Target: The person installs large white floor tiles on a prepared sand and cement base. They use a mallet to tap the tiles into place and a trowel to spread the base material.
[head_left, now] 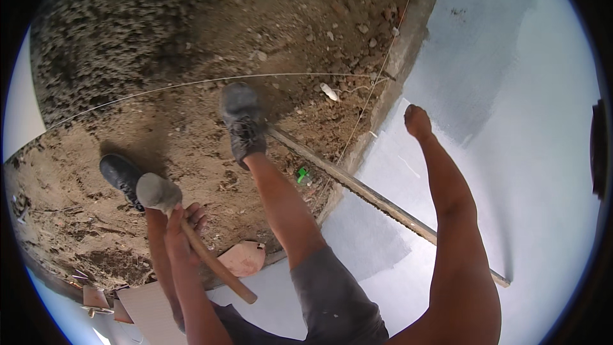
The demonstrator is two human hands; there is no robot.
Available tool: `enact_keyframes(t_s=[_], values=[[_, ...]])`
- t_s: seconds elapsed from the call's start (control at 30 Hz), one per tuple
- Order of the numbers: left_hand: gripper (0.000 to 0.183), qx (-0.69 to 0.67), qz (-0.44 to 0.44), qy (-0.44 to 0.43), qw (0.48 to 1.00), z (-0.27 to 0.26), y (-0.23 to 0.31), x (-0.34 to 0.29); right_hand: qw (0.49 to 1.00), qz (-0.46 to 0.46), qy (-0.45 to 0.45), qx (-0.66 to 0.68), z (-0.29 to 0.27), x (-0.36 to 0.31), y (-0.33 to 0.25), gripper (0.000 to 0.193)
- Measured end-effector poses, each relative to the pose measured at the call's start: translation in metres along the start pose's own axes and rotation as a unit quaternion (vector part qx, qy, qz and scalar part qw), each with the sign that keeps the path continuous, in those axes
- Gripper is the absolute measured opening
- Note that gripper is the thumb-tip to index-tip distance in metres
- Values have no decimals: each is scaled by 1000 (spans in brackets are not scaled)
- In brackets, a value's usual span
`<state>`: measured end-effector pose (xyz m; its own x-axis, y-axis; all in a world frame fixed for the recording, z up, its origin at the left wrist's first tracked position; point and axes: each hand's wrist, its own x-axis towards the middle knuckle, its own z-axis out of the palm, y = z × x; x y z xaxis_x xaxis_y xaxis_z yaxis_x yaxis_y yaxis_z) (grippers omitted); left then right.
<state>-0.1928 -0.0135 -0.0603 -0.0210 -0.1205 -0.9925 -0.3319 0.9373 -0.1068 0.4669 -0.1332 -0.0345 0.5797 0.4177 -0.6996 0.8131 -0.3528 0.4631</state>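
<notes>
My left hand (pixel 184 227) grips a mallet (pixel 158 191) close to its grey head, with the wooden handle slanting down to the right. My right arm reaches out to the pale grey-white wall (pixel 479 147), and my right hand (pixel 417 121) is closed against its surface. Whatever its fingers may hold is too small or hidden to name. Faint white marks show on the wall below that hand. A long wooden batten (pixel 357 186) runs from beside my shoe on the dirt across to the wall, passing behind my right forearm.
A taut string (pixel 255 76) crosses over the dirt, and another follows the wall's foot. Near their meeting lies a small white object (pixel 329 92). A green item (pixel 302 174) and a pinkish flat piece (pixel 242 258) lie by the wall. Dark gravelly material (pixel 121 19) spreads at far left.
</notes>
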Motion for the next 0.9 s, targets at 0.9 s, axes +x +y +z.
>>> enact_keyframes(t_s=[0.9], values=[[33, 344, 15, 116, 932, 69, -26, 14, 993, 39, 105, -20, 146, 188, 61, 31]])
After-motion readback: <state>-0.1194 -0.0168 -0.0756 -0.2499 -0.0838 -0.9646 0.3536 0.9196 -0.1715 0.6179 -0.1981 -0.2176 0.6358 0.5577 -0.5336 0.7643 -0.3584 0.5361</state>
